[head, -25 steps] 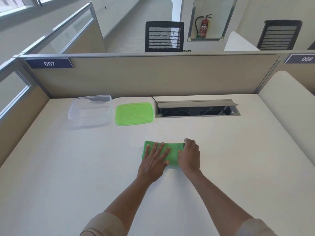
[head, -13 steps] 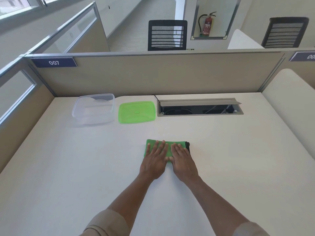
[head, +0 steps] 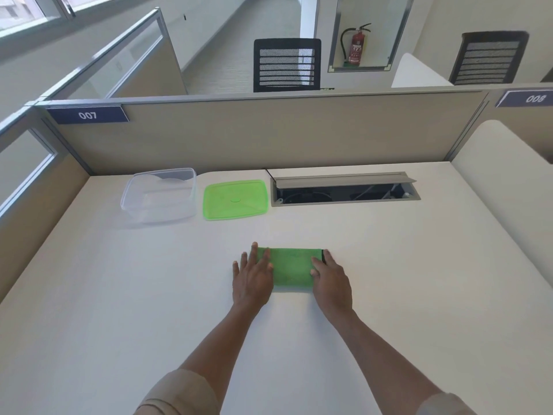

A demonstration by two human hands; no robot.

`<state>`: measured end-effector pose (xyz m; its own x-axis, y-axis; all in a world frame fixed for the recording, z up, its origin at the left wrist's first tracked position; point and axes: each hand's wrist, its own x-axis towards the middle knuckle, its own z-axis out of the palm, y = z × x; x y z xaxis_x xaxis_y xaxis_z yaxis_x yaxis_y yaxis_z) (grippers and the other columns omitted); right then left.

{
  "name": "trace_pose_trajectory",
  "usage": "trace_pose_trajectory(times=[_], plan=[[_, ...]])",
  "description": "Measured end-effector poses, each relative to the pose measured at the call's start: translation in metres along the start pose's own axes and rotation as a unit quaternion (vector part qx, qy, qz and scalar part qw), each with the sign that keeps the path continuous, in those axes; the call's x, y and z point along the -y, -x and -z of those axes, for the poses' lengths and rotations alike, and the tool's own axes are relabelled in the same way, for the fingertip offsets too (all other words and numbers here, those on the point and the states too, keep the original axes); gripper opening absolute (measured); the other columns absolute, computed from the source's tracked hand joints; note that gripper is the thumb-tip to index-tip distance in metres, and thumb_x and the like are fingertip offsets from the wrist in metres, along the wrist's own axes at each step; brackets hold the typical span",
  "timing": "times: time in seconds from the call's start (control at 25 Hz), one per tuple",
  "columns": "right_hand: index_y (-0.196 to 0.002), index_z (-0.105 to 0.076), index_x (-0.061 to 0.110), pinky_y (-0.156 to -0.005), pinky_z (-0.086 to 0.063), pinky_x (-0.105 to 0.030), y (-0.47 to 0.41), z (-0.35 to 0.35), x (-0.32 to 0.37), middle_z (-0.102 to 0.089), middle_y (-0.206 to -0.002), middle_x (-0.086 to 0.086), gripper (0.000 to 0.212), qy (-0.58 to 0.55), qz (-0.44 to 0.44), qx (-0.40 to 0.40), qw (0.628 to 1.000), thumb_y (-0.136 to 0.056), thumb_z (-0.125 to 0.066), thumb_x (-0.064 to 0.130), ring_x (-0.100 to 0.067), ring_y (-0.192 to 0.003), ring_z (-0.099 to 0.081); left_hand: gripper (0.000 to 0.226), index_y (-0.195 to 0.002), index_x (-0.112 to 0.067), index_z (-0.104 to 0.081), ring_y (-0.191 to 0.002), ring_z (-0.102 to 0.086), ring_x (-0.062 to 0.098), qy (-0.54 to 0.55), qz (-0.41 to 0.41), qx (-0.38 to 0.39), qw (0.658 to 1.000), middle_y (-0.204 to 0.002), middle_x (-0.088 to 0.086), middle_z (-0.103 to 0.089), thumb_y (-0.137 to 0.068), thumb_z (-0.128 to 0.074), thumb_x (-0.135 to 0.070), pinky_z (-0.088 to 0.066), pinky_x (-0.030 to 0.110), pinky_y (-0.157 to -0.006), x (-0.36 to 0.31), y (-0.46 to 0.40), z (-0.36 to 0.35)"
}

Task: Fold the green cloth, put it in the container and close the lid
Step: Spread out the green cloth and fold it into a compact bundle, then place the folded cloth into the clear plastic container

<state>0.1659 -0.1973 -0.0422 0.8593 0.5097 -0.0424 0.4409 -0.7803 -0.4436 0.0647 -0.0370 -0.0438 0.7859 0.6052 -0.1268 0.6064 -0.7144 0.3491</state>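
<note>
The green cloth (head: 291,266) lies folded into a small rectangle on the white desk, a dark edge showing at its right end. My left hand (head: 253,277) rests flat on its left end, fingers spread. My right hand (head: 331,280) lies flat on its right end. Neither hand grips the cloth. A clear plastic container (head: 160,194) stands uncovered at the back left. Its green lid (head: 235,199) lies flat on the desk just right of it.
An open cable hatch (head: 344,190) is set into the desk at the back, right of the lid. Beige partition walls (head: 269,133) close off the back and left sides. A rounded white panel (head: 508,181) borders the right.
Both hands have slid apart from the middle of the cloth to its two ends, baring its centre. The cloth stays in place.
</note>
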Motion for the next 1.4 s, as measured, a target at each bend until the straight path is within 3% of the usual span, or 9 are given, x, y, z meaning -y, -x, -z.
trace_pose_trajectory(times=[0.2, 0.36, 0.52, 0.68, 0.76, 0.88, 1.08, 1.2, 1.4], plan=[[-0.122, -0.045, 0.011, -0.082, -0.049, -0.041, -0.016, 0.008, 0.014, -0.053, -0.119, -0.012, 0.041, -0.149, -0.205, 0.013, 0.967, -0.085, -0.063, 0.014, -0.036, -0.108, -0.056, 0.056, -0.14, -0.013, -0.04, -0.12, -0.051, 0.033, 0.083, 0.157, -0.019, 0.984, -0.132, 0.011, -0.055, -0.095, -0.047, -0.045, -0.041, 0.047, -0.097, -0.001, -0.007, 0.011], [-0.123, -0.043, 0.007, -0.08, -0.053, -0.041, -0.033, 0.016, 0.016, -0.047, -0.12, -0.015, 0.049, -0.216, -0.292, 0.072, 0.929, -0.08, -0.065, 0.011, -0.038, -0.105, -0.057, 0.037, -0.109, -0.013, -0.059, -0.105, -0.059, 0.032, 0.189, 0.279, 0.032, 0.941, -0.111, 0.007, -0.062, -0.089, -0.06, -0.045, -0.045, 0.042, -0.093, -0.003, -0.022, 0.018], [-0.121, -0.044, 0.006, -0.063, -0.052, -0.034, -0.038, 0.023, 0.011, -0.052, -0.109, -0.011, 0.056, -0.276, -0.316, 0.1, 0.902, -0.074, -0.074, 0.007, -0.027, -0.087, -0.056, 0.025, -0.09, -0.011, -0.067, -0.094, -0.063, 0.03, 0.342, 0.284, 0.058, 0.894, -0.099, 0.012, -0.069, -0.082, -0.074, -0.033, -0.05, 0.036, -0.083, 0.01, -0.033, 0.018], [-0.108, -0.055, 0.0, -0.077, -0.059, -0.044, -0.04, 0.022, 0.007, -0.061, -0.111, -0.019, 0.043, -0.341, -0.329, 0.137, 0.87, -0.07, -0.076, -0.003, -0.034, -0.098, -0.064, 0.038, -0.097, -0.001, -0.06, -0.093, -0.065, 0.032, 0.441, 0.324, 0.084, 0.833, -0.102, 0.018, -0.067, -0.075, -0.083, -0.021, -0.05, 0.033, -0.073, 0.019, -0.037, 0.027], [-0.092, -0.058, 0.002, -0.069, -0.058, -0.042, -0.037, 0.023, 0.007, -0.063, -0.111, -0.023, 0.03, -0.375, -0.336, 0.151, 0.851, -0.071, -0.076, -0.008, -0.036, -0.097, -0.065, 0.033, -0.095, -0.002, -0.06, -0.087, -0.066, 0.029, 0.458, 0.325, 0.097, 0.822, -0.1, 0.017, -0.068, -0.076, -0.082, -0.016, -0.053, 0.034, -0.071, 0.022, -0.038, 0.03], [-0.084, -0.056, 0.006, -0.069, -0.058, -0.043, -0.036, 0.025, 0.01, -0.065, -0.103, -0.021, 0.027, -0.391, -0.328, 0.157, 0.845, -0.071, -0.075, -0.009, -0.035, -0.089, -0.066, 0.017, -0.089, -0.004, -0.066, -0.086, -0.068, 0.03, 0.47, 0.31, 0.103, 0.82, -0.101, 0.018, -0.071, -0.08, -0.078, -0.012, -0.055, 0.036, -0.073, 0.026, -0.035, 0.033], [-0.097, -0.054, 0.008, -0.083, -0.057, -0.052, -0.039, 0.019, 0.033, -0.066, -0.103, -0.018, 0.034, -0.41, -0.301, 0.174, 0.843, -0.074, -0.075, -0.005, -0.031, -0.087, -0.067, 0.016, -0.094, -0.004, -0.07, -0.095, -0.07, 0.032, 0.464, 0.284, 0.099, 0.833, -0.103, 0.018, -0.072, -0.085, -0.074, -0.016, -0.058, 0.039, -0.077, 0.05, -0.034, 0.047], [-0.108, -0.05, 0.01, -0.086, -0.056, -0.053, -0.042, 0.015, 0.064, -0.065, -0.11, -0.018, 0.044, -0.409, -0.272, 0.163, 0.856, -0.074, -0.076, 0.0, -0.035, -0.101, -0.066, 0.021, -0.096, -0.001, -0.07, -0.096, -0.069, 0.033, 0.438, 0.262, 0.076, 0.856, -0.102, 0.019, -0.071, -0.087, -0.072, -0.019, -0.056, 0.039, -0.079, 0.072, -0.036, 0.065], [-0.114, -0.051, 0.01, -0.085, -0.058, -0.051, -0.056, 0.009, 0.129, -0.065, -0.111, -0.017, 0.052, -0.389, -0.233, 0.128, 0.882, -0.071, -0.08, 0.006, -0.033, -0.097, -0.068, 0.023, -0.097, -0.005, -0.071, -0.09, -0.065, 0.03, 0.361, 0.222, 0.023, 0.906, -0.097, 0.014, -0.07, -0.091, -0.067, -0.027, -0.05, 0.032, -0.073, 0.113, -0.045, 0.112]])
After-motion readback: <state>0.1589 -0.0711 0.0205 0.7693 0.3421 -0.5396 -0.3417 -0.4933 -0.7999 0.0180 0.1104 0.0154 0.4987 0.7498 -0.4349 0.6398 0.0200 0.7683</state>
